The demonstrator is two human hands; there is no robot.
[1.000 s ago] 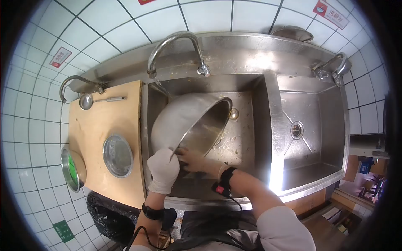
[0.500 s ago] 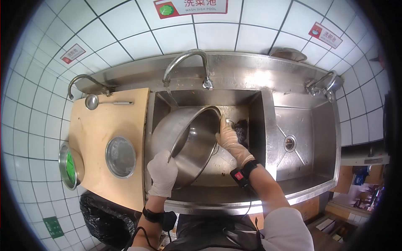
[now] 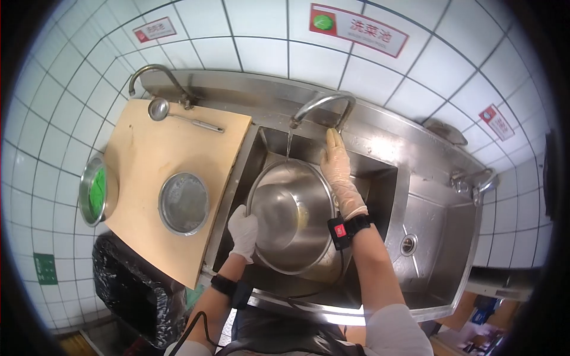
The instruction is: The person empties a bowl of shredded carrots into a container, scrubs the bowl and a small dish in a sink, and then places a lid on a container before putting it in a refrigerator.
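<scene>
- Evidently, the large metal bowl (image 3: 285,177) sits in the middle sink (image 3: 380,185), its mouth turned up toward the person, its far rim close under the tap (image 3: 322,102).
- The left hand (image 3: 243,232), gloved, has its fingers curled at the bowl's left rim and seems to pinch the edge there.
- The right hand (image 3: 339,172), gloved too, reaches past the bowl's far right side to the tap's base, fingers straight and pressed together; whether they grip anything, I cannot tell.
- A thin stream of water (image 3: 289,144) runs from the spout toward the far rim; how much lies in the bowl is hard to make out.
- The wall looks like thin, stiff sheet metal: it should keep its shape under a squeeze and is unlikely to break, though a hard knock might dent it.
- Bare, it would probably be light for its width, but awkward; any water inside would add weight and slosh toward a lowered side.
- Wet metal under gloves is likely slippery, so the smooth, curved flank looks a poor place to hold.
- The rim offers the best hold: fingers hooked over the edge, ideally both hands at opposite sides, left and right, keeping it level.
</scene>
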